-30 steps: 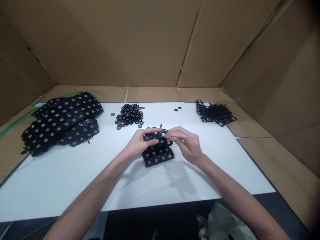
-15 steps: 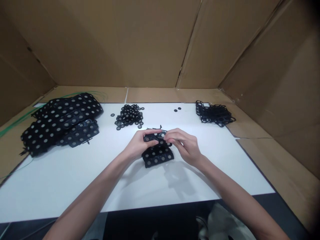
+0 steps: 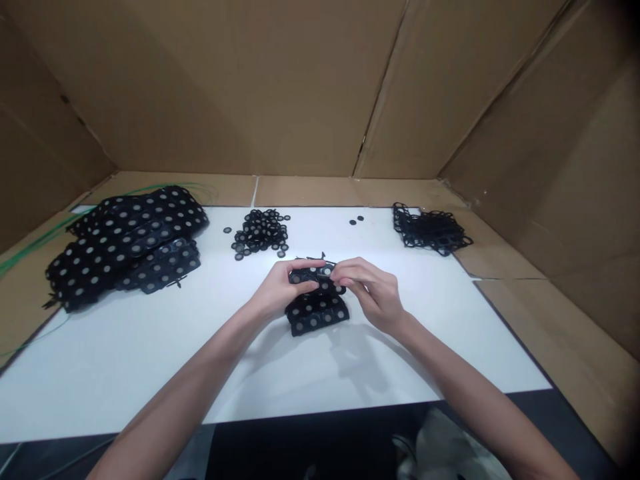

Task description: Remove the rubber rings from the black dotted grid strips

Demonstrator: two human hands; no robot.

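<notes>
A small black panel (image 3: 320,323) dotted with pale grey discs lies bent over on the white table, its upper part raised between my hands. My left hand (image 3: 280,287) grips the panel's left side, thumb on the face and forefinger along the far edge. At the panel's right side, my right hand (image 3: 373,287) is closed in a pinch. From its fingertips a thin, slender piece (image 3: 326,277) reaches over the discs; its kind is too small to make out. Short black strands stick up from the panel's far edge. My fingers hide part of the upper rows.
A heap of larger black dotted panels (image 3: 125,247) lies at the left, with green strands (image 3: 37,243) beside it. Loose ringed discs (image 3: 261,231) are piled at the back, and two dark discs (image 3: 353,222) lie apart. Black open-ring netting (image 3: 433,230) sits back right. Cardboard walls (image 3: 300,87) enclose the table.
Both hands stay at the panel. My right fingertips shift slightly over its upper right discs. The whole view moves a little; the piles stay as they were.
</notes>
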